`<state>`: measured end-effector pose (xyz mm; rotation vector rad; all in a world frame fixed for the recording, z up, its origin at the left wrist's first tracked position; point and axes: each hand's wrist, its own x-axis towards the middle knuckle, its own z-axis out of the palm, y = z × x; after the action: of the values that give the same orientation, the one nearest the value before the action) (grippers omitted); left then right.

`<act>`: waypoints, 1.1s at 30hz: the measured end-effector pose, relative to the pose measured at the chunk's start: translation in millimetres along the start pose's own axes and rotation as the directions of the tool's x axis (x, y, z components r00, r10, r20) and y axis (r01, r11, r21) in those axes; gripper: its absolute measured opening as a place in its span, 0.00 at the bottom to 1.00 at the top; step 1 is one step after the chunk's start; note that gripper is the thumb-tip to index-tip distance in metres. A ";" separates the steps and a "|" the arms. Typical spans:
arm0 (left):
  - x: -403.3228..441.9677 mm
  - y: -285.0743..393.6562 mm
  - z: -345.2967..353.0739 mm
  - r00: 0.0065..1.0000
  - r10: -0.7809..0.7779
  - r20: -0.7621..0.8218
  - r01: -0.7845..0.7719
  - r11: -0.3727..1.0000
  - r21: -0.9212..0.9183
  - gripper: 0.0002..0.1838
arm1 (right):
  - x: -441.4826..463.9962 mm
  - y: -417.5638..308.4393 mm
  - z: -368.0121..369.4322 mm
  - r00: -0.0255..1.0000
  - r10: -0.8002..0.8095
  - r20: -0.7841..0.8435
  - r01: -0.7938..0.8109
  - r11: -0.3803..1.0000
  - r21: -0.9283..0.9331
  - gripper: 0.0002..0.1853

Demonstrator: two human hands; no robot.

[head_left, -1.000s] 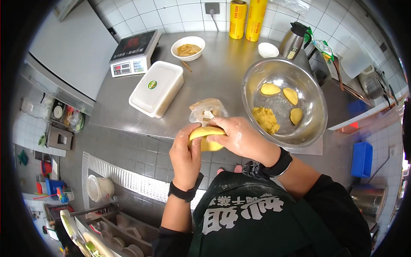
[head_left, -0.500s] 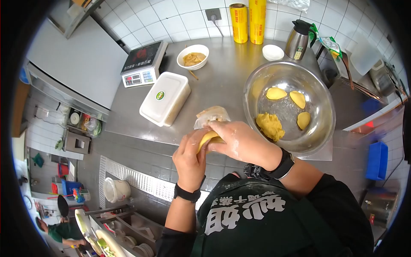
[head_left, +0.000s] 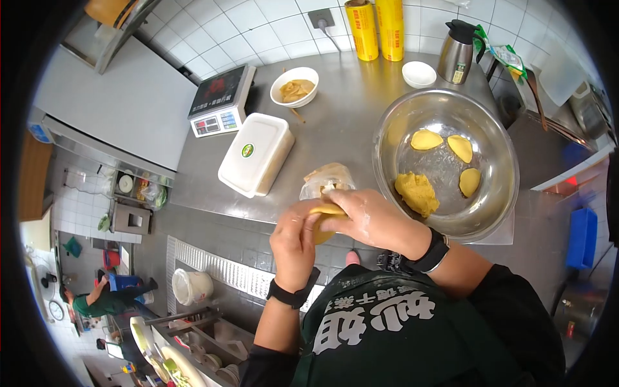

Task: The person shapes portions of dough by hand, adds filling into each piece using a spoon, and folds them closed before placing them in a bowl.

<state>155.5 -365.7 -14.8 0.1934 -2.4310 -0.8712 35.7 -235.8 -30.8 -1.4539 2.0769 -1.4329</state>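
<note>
Between the left hand (head_left: pixel 293 238) and right hand (head_left: pixel 374 218), more of the yellow dough piece (head_left: pixel 322 235) is exposed than half a second ago, so it is presumably being turned and shaped. The hands are nearly together, half curled, and the piece is pinched by both (a plastic bag (head_left: pixel 332 173) is seen just beyond).

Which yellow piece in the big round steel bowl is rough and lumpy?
The large yellow dough-like mass, nearest the right hand in the shiny round steel bowl; the three other yellow pieces there are smaller and smooth.
</note>
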 end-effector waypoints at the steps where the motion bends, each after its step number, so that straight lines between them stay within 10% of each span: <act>1: -2.3 -6.7 1.5 0.980 -0.194 -0.037 0.190 0.976 -0.103 0.11 | 3.8 -0.3 1.3 0.999 0.036 0.006 -0.036 0.999 -0.030 0.13; 5: 10.6 -23.9 -0.6 0.992 0.104 -0.072 -0.104 0.995 -0.004 0.13 | 17.5 0.7 14.8 0.997 0.036 -0.063 -0.044 0.990 -0.135 0.14; 9: 5.1 -56.4 -10.8 0.992 -0.122 -0.026 0.110 0.956 -0.271 0.16 | 32.5 -14.8 30.5 0.987 -0.002 -0.161 -0.013 0.996 -0.092 0.14; 13: 16.2 -62.2 -20.2 0.985 0.134 -0.107 -0.143 0.986 -0.084 0.11 | 45.7 -11.6 45.3 0.993 0.087 -0.082 -0.102 0.975 -0.196 0.14; 17: 15.5 -90.8 -29.9 0.998 0.008 0.062 0.007 0.971 -0.238 0.17 | 50.2 -15.2 58.8 0.990 0.047 -0.131 -0.069 0.984 -0.165 0.12; 19: 23.9 -93.6 -35.2 0.974 -0.110 0.198 0.201 0.824 -0.530 0.20 | 55.4 -5.5 60.3 0.987 0.041 -0.154 -0.061 0.990 -0.129 0.12; 22: 37.1 -98.8 -60.7 0.823 -0.328 0.465 0.559 0.315 -0.767 0.24 | 65.2 -15.8 47.1 0.884 0.463 0.070 -0.455 0.813 0.363 0.14; 24: 28.9 -123.1 -37.4 0.824 -0.277 0.494 0.541 0.131 -0.831 0.34 | 65.5 -18.5 64.5 0.843 0.532 0.078 -0.471 0.662 0.583 0.15; 26: 12.5 -129.7 -17.3 0.708 -0.201 0.677 0.563 -0.417 -0.713 0.35 | 58.8 -14.3 86.6 0.807 0.584 0.086 -0.490 0.582 0.649 0.16; 28: -5.0 -145.1 3.4 0.699 -0.177 0.693 0.507 -0.561 -0.655 0.32 | 46.8 -6.5 92.9 0.806 0.567 0.173 -0.592 0.755 0.283 0.17; 33: -34.2 -182.8 6.0 0.576 -0.182 0.797 0.582 -0.593 -0.556 0.31 | -2.1 44.2 91.1 0.829 0.453 -0.327 -0.531 0.821 -0.208 0.10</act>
<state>172.5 -494.6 -147.9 0.5902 -0.4749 -3.2264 69.5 -285.5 -112.3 -0.7116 2.6665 -1.1864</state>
